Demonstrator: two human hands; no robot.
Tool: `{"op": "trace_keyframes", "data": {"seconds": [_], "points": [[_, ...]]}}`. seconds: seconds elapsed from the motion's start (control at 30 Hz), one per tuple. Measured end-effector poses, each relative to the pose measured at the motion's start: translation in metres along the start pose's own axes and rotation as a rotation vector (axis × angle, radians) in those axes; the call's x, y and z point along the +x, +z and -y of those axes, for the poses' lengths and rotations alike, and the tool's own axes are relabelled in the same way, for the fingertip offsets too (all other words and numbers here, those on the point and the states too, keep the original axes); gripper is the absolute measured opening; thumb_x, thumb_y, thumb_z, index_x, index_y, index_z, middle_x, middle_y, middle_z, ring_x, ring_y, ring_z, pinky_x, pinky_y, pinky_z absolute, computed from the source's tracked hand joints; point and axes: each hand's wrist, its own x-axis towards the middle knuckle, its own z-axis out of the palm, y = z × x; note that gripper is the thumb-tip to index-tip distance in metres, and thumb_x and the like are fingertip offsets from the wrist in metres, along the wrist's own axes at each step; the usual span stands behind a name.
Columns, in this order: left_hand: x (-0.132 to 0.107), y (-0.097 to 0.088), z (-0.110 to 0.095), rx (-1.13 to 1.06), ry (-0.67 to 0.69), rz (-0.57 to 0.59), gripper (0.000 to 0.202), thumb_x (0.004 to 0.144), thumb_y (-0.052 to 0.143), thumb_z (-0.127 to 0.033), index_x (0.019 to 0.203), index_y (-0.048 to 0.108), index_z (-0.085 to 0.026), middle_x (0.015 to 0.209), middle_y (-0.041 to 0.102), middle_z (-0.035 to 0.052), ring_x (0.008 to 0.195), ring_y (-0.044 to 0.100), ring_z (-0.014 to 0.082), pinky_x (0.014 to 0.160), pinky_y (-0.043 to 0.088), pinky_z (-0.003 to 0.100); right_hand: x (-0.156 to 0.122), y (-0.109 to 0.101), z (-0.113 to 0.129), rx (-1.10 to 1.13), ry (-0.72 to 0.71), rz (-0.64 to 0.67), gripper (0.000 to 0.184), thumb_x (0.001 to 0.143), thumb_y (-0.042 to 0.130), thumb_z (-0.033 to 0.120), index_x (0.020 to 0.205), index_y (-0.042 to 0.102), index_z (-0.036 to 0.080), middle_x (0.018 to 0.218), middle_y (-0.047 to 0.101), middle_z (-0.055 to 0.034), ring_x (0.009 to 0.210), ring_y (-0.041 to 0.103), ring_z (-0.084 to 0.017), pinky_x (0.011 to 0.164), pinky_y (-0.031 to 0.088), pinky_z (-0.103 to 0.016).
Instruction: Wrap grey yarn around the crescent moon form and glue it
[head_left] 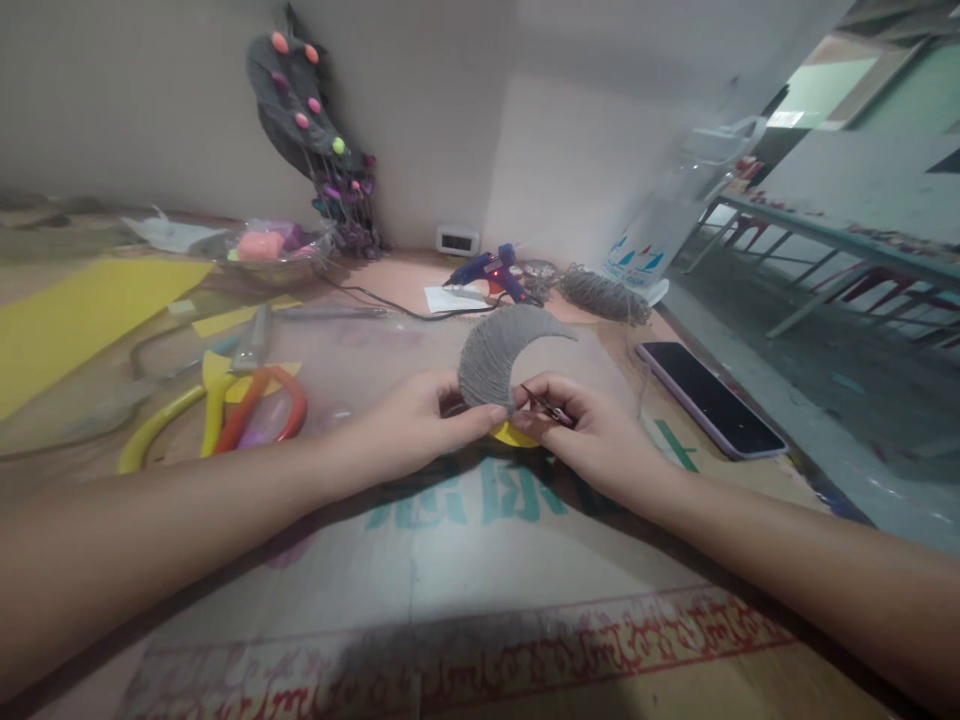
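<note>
A crescent (487, 365) wrapped in grey yarn stands upright above the table, its bare yellow lower end (514, 435) showing below my fingers. My left hand (420, 425) is closed on its lower left side, the thumb across the front and the other fingers partly hidden behind. At the lower right tip, my right hand (592, 425) is closed, its fingertips by the yellow part. A small, thin, dark item (553, 408) lies in its fingers; blur hides its exact kind.
Scissors with yellow (169, 415) and red handles lie left, near yellow sheets (97, 320). Behind are a blue glue gun (495, 272) with a cord, a grey yarn bundle (606, 293) and a decorated grey crescent (289, 100). A phone (709, 398) lies right, near the table edge.
</note>
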Motion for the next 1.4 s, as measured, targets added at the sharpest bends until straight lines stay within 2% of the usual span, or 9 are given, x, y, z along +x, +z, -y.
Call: {"op": "trace_keyframes", "data": {"seconds": [0.27,0.6,0.7,0.93,1.03,1.17,1.23,1.3,1.4], "points": [[0.003,0.003,0.006,-0.110,0.072,-0.203,0.037,0.079,0.066,-0.038,0.110,0.055,-0.019,0.085,0.061,0.0000,0.074,0.057,0.0137,0.066,0.045,0.026,-0.003,-0.003,0.007,-0.145,-0.094,-0.102,0.011,0.083,0.061,0.029,0.080,0.057,0.019,0.064,0.055,0.0036,0.052,0.046,-0.007,0.047,0.038,-0.020],[-0.006,0.008,-0.005,-0.313,0.117,0.083,0.025,0.086,0.060,-0.035,0.107,0.066,-0.022,0.109,0.068,0.0062,0.104,0.063,0.0212,0.093,0.049,0.034,-0.007,-0.001,0.004,-0.178,-0.272,-0.065,0.010,0.083,0.060,0.017,0.093,0.060,0.019,0.086,0.070,-0.0022,0.072,0.064,-0.014,0.062,0.050,-0.025],[-0.008,0.007,-0.004,-0.273,0.107,0.089,0.027,0.092,0.050,-0.038,0.106,0.068,-0.023,0.108,0.069,0.0059,0.105,0.063,0.0208,0.095,0.048,0.034,-0.006,-0.001,0.004,-0.144,-0.295,-0.022,0.018,0.083,0.058,0.010,0.098,0.060,0.019,0.095,0.071,-0.0030,0.078,0.065,-0.014,0.067,0.051,-0.025],[-0.008,0.006,0.001,-0.097,0.123,-0.015,0.044,0.093,0.047,-0.042,0.136,0.049,-0.029,0.125,0.063,0.0040,0.110,0.060,0.0208,0.096,0.047,0.033,-0.005,0.000,-0.004,-0.147,-0.259,-0.001,0.013,0.077,0.058,0.006,0.081,0.056,0.019,0.073,0.062,0.0020,0.070,0.059,-0.012,0.064,0.046,-0.024],[-0.007,0.004,0.001,-0.043,0.146,0.065,0.039,0.093,0.047,-0.042,0.128,0.058,-0.028,0.124,0.065,0.0035,0.108,0.061,0.0224,0.096,0.047,0.034,-0.006,0.000,-0.006,-0.173,-0.266,-0.034,0.016,0.076,0.057,0.005,0.084,0.054,0.019,0.078,0.062,0.0008,0.070,0.059,-0.012,0.064,0.046,-0.024],[-0.006,0.001,-0.002,0.032,0.162,0.128,0.035,0.094,0.043,-0.042,0.115,0.065,-0.024,0.108,0.070,0.0035,0.098,0.064,0.0203,0.087,0.049,0.031,-0.007,-0.001,-0.002,-0.156,-0.317,-0.114,0.036,0.076,0.059,0.006,0.108,0.050,0.020,0.074,0.060,0.0030,0.060,0.055,-0.010,0.056,0.043,-0.022],[-0.006,0.001,-0.001,0.092,0.157,0.138,0.038,0.095,0.039,-0.043,0.105,0.068,-0.021,0.098,0.071,0.0039,0.089,0.064,0.0186,0.081,0.050,0.029,-0.008,-0.002,0.001,-0.194,-0.351,-0.084,0.028,0.079,0.057,0.007,0.104,0.054,0.019,0.073,0.061,0.0021,0.062,0.056,-0.010,0.057,0.043,-0.022],[-0.004,0.002,0.002,0.159,0.167,0.077,0.038,0.095,0.039,-0.043,0.102,0.068,-0.019,0.094,0.070,0.0040,0.087,0.063,0.0181,0.080,0.049,0.029,-0.008,-0.004,0.003,-0.231,-0.359,-0.064,0.011,0.082,0.054,0.011,0.087,0.059,0.019,0.072,0.061,0.0010,0.063,0.055,-0.010,0.058,0.042,-0.022],[0.000,0.003,0.006,0.229,0.278,-0.098,0.030,0.090,0.050,-0.040,0.106,0.065,-0.019,0.101,0.069,0.0049,0.095,0.062,0.0190,0.088,0.047,0.030,-0.007,-0.005,0.005,-0.191,-0.232,-0.037,0.017,0.088,0.050,0.020,0.073,0.056,0.018,0.062,0.052,0.0031,0.056,0.047,-0.009,0.052,0.036,-0.021]]}}
